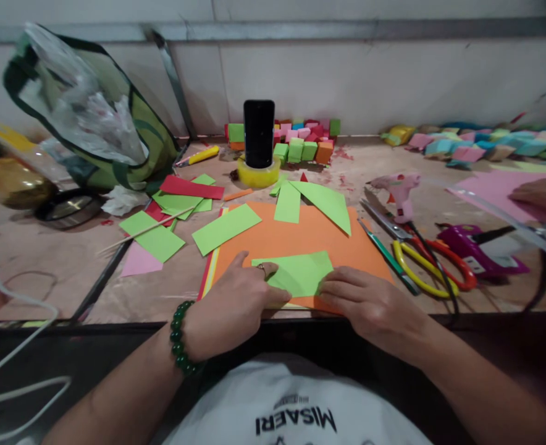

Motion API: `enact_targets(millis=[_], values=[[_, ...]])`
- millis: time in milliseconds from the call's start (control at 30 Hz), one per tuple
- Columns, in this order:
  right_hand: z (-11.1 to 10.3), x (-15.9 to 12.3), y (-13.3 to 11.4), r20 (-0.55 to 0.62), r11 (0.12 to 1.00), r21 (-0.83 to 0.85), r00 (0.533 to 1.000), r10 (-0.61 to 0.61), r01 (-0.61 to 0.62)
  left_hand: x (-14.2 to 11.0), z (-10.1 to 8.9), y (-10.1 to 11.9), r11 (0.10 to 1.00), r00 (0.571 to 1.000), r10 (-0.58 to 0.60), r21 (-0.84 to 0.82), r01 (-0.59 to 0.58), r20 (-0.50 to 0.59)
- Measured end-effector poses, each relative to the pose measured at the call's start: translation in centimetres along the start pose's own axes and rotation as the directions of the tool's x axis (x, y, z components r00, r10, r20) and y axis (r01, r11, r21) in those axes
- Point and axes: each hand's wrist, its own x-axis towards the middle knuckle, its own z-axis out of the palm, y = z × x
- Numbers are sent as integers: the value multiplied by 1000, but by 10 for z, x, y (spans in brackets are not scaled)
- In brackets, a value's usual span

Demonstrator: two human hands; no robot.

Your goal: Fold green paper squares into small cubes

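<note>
Green strip (301,277) lies on orange sheet (266,225) at near edge of counter (175,290), flat, probably for a firm backing. Left hand (238,293): thumb and index apart, pressing strip's left part, likely to stop sliding. Right hand (370,303): fingers together at strip's near right corner, seemingly steadying that edge; can't tell if thumb pinches under. Phone (259,133) upright in tape roll (258,176), which looks like its stand. Scissors (384,219), pink glue gun (403,191) right, apparently kept within reach.
</note>
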Motion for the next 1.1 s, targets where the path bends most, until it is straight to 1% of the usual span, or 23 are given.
enact_targets(millis=[167, 233, 300, 367, 433, 533, 633, 700, 800, 967, 1100], values=[[-12, -19, 6, -29, 996, -65, 998, 59, -61, -1, 1, 2, 1000, 1000, 2, -2, -2, -9], [-16, -20, 3, -60, 987, -135, 995, 77, -84, -2, 1, 2, 1000, 1000, -3, -4, 3, -12], [-17, -16, -3, -115, 976, -201, 991, 61, -83, -2, 0, 2, 1000, 1000, 3, -7, -3, -2], [-12, -7, -10, -161, 973, -223, 987, 24, -60, -2, -1, 3, 1000, 1000, 8, -8, -8, 11], [-2, 2, -14, -119, 981, -195, 993, -3, -20, -2, 0, 7, 1000, 1000, -1, 7, 1, 1], [13, 11, -16, -37, 988, -152, 999, 22, -27, -2, 5, 16, 997, 998, -19, 70, 23, -61], [20, 11, -14, -32, 987, -154, 999, 38, -42, -4, 16, 25, 991, 992, -9, 129, 25, -126], [19, 8, -14, -42, 987, -157, 999, 34, -40, -10, 24, 28, 986, 985, -10, 161, 38, -172], [15, 1, -12, -49, 987, -149, 998, 50, -57, -24, 30, 24, 979, 973, -36, 190, 80, -226], [9, -17, -5, -89, 985, -120, 990, 114, -124, -48, 28, 13, 966, 958, -112, 198, 167, -263], [6, -31, -1, -133, 974, -134, 977, 168, -186, -55, 27, 13, 962, 954, -144, 188, 197, -263]])
